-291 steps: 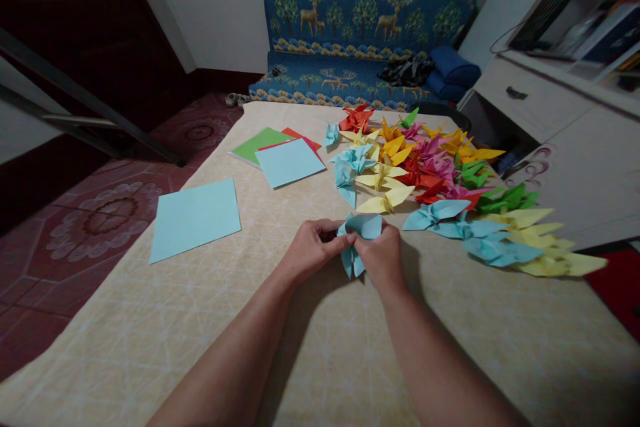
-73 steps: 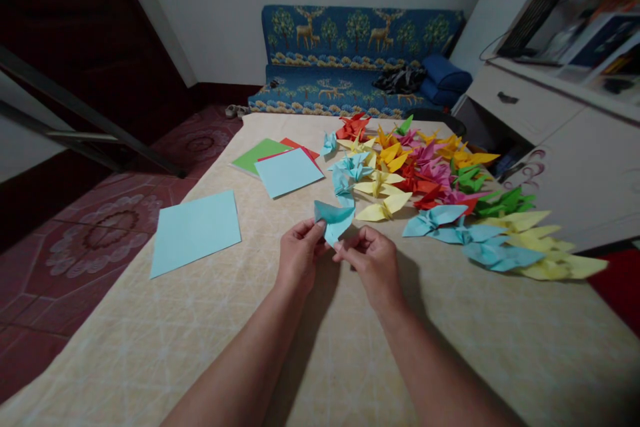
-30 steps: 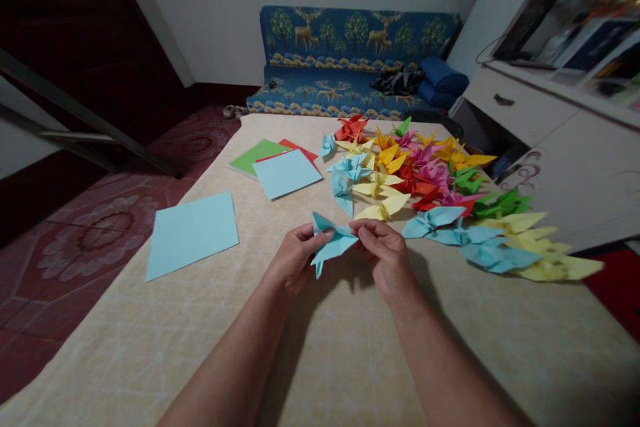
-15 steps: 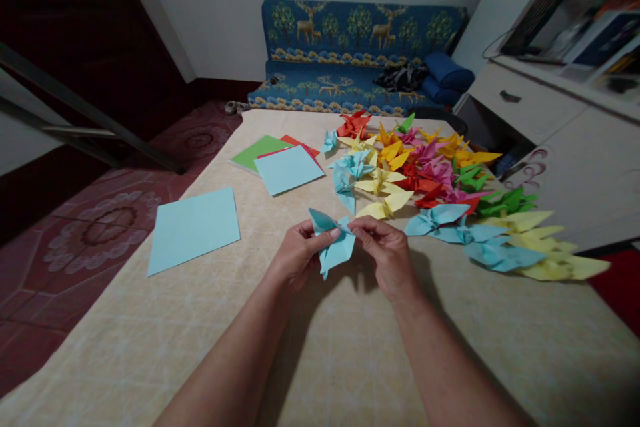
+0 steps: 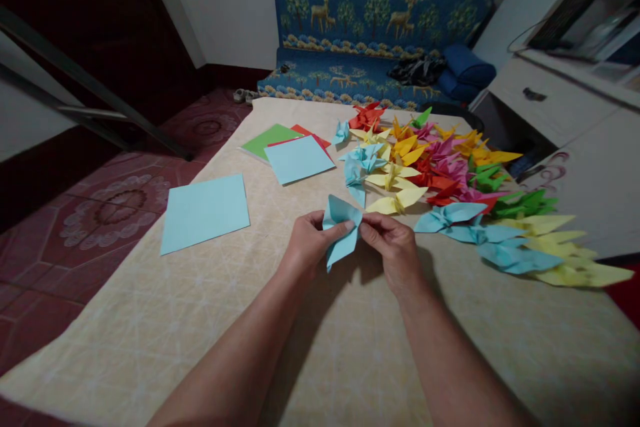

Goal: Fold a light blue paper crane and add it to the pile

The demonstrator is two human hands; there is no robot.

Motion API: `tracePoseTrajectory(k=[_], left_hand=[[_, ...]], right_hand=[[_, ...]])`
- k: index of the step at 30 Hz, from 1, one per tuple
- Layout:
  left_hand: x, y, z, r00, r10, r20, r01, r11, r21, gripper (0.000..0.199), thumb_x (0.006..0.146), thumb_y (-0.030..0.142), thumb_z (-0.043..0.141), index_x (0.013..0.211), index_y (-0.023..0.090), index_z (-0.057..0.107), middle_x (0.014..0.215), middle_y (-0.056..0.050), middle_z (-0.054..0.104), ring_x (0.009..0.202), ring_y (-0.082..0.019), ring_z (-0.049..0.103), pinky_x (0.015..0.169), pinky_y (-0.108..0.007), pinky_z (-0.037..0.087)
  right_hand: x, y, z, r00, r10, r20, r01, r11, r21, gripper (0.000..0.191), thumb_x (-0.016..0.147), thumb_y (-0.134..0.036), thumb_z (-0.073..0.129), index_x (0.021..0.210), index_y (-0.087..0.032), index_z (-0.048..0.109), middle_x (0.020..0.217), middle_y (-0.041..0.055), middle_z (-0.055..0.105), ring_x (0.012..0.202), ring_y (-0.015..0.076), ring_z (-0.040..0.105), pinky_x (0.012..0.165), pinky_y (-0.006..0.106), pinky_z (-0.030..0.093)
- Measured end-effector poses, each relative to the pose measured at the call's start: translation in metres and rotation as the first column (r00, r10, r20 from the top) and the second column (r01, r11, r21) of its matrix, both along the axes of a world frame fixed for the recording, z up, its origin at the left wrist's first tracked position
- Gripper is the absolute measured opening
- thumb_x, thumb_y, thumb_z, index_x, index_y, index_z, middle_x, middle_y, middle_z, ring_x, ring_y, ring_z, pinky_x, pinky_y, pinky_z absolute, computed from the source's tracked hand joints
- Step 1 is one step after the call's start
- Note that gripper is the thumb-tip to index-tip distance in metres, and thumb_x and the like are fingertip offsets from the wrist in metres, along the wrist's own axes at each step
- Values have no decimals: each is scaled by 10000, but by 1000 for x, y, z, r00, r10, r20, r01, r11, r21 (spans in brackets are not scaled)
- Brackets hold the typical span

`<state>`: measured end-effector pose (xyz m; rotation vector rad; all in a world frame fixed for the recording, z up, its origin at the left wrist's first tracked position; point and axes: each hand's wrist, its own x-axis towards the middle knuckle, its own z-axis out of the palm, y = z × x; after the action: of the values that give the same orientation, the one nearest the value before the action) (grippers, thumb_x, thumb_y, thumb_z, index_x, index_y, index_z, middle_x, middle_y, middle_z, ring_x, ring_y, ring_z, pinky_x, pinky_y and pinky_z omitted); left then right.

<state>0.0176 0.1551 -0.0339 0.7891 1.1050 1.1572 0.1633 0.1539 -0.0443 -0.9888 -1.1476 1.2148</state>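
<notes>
A folded light blue paper piece (image 5: pixel 342 213) is held above the table between both hands, its flaps spread. My left hand (image 5: pixel 316 237) pinches it from the left, thumb across its front. On the right side, my right hand (image 5: pixel 391 244) grips its edge between thumb and fingers. Folded paper cranes in blue, yellow, red, orange, pink and green lie beyond and to the right, the nearest being a yellow crane (image 5: pixel 398 201) and a blue crane (image 5: pixel 450 215). A flat blue sheet (image 5: pixel 205 213) rests to the left.
Another blue sheet (image 5: pixel 299 160) overlaps green (image 5: pixel 270 140) and red sheets farther back on the cloth-covered table (image 5: pixel 200 320). Past the far edge stands a blue patterned sofa (image 5: pixel 345 67). A white cabinet (image 5: pixel 575 120) is at the right, a metal frame (image 5: pixel 95 90) at the left.
The view has shifted, so the table items appear slightly farther right. The folded blue paper has turned in my hands, with its upper flap now facing up more broadly.
</notes>
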Motion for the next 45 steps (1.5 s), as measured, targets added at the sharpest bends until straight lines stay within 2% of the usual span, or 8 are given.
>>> tracePoseTrajectory(k=[6, 12, 22, 29, 40, 45], left_hand=[[0, 1, 0, 998, 20, -67, -21, 1000, -9, 375, 521, 359, 868, 733, 96, 708, 598, -16, 653, 475, -81, 524, 454, -190, 391], [0, 0, 0, 995, 19, -99, -20, 1000, -9, 377, 532, 389, 856, 720, 99, 706, 593, -17, 651, 468, -85, 523, 448, -195, 386], [2, 0, 1, 985, 50, -164, -50, 999, 3, 376, 542, 405, 836, 722, 101, 706, 582, -22, 639, 465, -107, 525, 454, -222, 389], [4, -1, -10, 953, 92, -289, -69, 994, 90, 271, 605, 361, 771, 603, 129, 630, 514, 25, 547, 447, -89, 458, 429, -201, 310], [4, -3, -2, 986, 38, -164, -37, 999, 9, 215, 655, 331, 717, 676, 123, 670, 530, 18, 546, 454, -83, 452, 438, -200, 313], [2, -3, -4, 994, 29, -109, -30, 1000, -5, 224, 657, 348, 720, 645, 132, 661, 517, 14, 548, 437, -84, 453, 434, -208, 312]], right_hand=[[2, 0, -2, 1000, -9, 18, 10, 1000, -25, 105, 730, -314, 754, 805, -241, 758, 751, -9, 695, 733, 155, 593, 707, 279, 447], [4, 0, -3, 997, -7, 73, 5, 1000, 22, 112, 774, -336, 716, 756, -229, 741, 725, -12, 673, 706, 151, 572, 684, 273, 437], [0, 0, 0, 998, -23, 58, 25, 999, -38, 171, 698, -363, 770, 789, -221, 741, 781, 17, 716, 743, 181, 625, 710, 308, 495], [-8, -5, -2, 985, -125, 122, 131, 990, -44, 228, 685, -362, 784, 817, -191, 712, 763, 26, 694, 671, 163, 618, 630, 280, 493], [-9, -4, -6, 973, -175, 148, 180, 983, -24, 201, 695, -356, 762, 780, -185, 696, 722, 19, 685, 631, 161, 610, 601, 277, 492], [-7, -2, -3, 974, -147, 170, 156, 987, -42, 205, 652, -343, 779, 745, -184, 689, 680, 13, 670, 589, 153, 588, 568, 276, 475]])
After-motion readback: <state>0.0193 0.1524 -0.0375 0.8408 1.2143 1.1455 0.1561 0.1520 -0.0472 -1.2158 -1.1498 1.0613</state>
